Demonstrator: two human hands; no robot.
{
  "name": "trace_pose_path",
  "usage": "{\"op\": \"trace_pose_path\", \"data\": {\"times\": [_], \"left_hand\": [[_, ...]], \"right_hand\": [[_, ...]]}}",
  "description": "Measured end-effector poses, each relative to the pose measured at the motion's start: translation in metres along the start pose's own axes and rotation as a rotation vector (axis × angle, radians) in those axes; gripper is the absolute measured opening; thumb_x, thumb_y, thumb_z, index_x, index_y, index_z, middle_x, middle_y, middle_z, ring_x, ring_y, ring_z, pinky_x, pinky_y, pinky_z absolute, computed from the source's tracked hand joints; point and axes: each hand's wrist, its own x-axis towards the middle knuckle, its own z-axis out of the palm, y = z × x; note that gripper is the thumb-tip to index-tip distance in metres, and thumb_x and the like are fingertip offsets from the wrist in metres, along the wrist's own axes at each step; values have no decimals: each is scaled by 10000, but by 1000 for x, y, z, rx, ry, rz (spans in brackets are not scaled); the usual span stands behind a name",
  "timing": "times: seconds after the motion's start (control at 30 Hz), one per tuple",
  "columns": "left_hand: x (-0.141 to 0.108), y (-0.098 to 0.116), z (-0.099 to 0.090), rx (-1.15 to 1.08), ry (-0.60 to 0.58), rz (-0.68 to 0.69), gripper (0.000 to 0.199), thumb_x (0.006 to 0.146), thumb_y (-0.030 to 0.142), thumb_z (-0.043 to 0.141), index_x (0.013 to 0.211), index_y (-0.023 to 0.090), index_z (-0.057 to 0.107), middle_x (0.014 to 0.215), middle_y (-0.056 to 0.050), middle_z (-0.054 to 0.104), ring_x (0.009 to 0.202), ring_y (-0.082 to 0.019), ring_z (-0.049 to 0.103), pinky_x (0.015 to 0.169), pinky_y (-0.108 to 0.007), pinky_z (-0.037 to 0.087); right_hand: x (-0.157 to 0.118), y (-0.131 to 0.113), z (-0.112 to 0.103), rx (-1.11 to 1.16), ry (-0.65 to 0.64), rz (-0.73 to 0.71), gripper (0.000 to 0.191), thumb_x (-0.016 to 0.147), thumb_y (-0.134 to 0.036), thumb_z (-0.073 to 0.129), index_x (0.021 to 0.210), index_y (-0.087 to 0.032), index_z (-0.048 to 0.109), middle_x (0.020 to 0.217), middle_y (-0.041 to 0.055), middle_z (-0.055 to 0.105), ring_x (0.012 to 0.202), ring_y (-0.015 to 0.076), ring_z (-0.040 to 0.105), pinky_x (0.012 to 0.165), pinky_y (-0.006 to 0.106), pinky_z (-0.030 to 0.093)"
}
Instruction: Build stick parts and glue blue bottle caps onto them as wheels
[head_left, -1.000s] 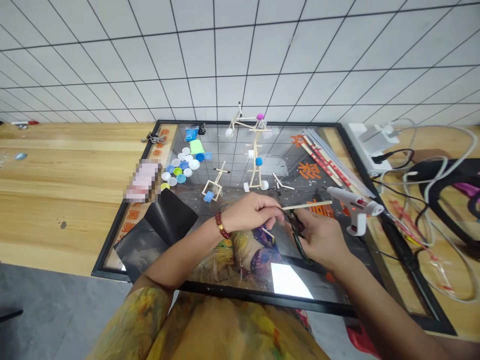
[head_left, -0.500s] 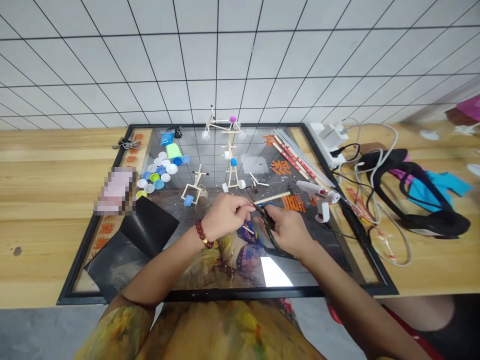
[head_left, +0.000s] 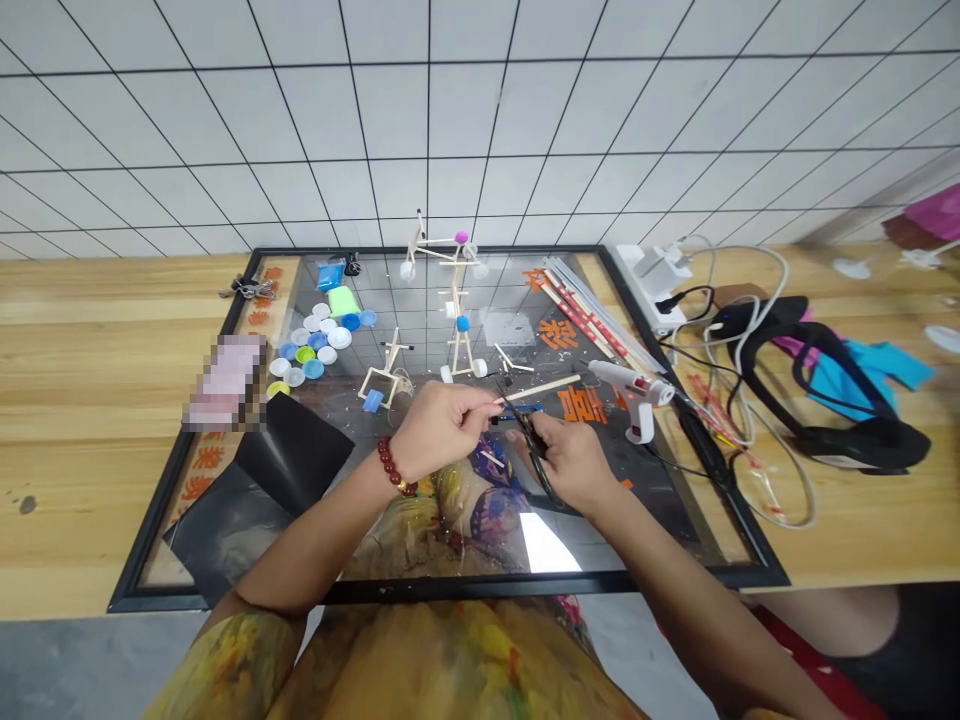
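Here, item: one wooden stick (head_left: 549, 387), above the glass panel (head_left: 652, 525), its near end hidden by your left hand (head_left: 444, 425), thumb and fingers pinched closed on it. Item: dark scissors (head_left: 535, 446), handles partly covered by your right hand (head_left: 576, 462), curled around them; blade contact was indistinct.

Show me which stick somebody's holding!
The long pale stick pinched in the left hand, by the scissors; no hand touches the other sticks.

Pale stick (head_left: 546, 387), tilted, dark scissors (head_left: 535, 453) (partly hidden) across it
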Motion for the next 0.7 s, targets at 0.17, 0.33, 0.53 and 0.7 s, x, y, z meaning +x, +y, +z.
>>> {"op": "trace_pose_path", "data": {"times": [0.17, 0.33, 0.53, 0.7], "left_hand": [[4, -3, -7, -230, -198, -113, 377, 932, 316, 500, 620, 165, 650, 616, -8, 650, 579, -103, 532, 645, -227, 426], [2, -4, 2, -36, -28, -94, 328, 877, 222, 529, 570, 166, 630, 579, 0, 629, 552, -103, 500, 615, -236, 388], [5, -7, -6, -326, -207, -232, 304, 892, 314, 565, 671, 155, 699, 570, 9, 631, 471, -72, 393, 522, -214, 342], [4, -2, -5, -201, -147, -156, 279, 865, 202, 553, 620, 166, 681, 619, -9, 688, 562, -97, 544, 618, -227, 425]], "right_hand": [[0, 5, 3, -20, 22, -25, 279, 868, -423, 507, 683, -230, 428, 552, -10, 502, 488, 134, 447, 532, 254, 259], [6, -1, -3, -58, -44, -9, 277, 855, -440, 518, 692, -230, 438, 567, -3, 509, 502, 140, 438, 529, 263, 229], [1, 7, 5, 14, -16, -28, 286, 868, -430, 500, 675, -230, 434, 551, -12, 496, 480, 134, 446, 530, 258, 252], [0, 0, -1, -77, 10, -54, 248, 874, -402, 504, 707, -224, 461, 586, 4, 534, 497, 138, 452, 534, 262, 245]]}}
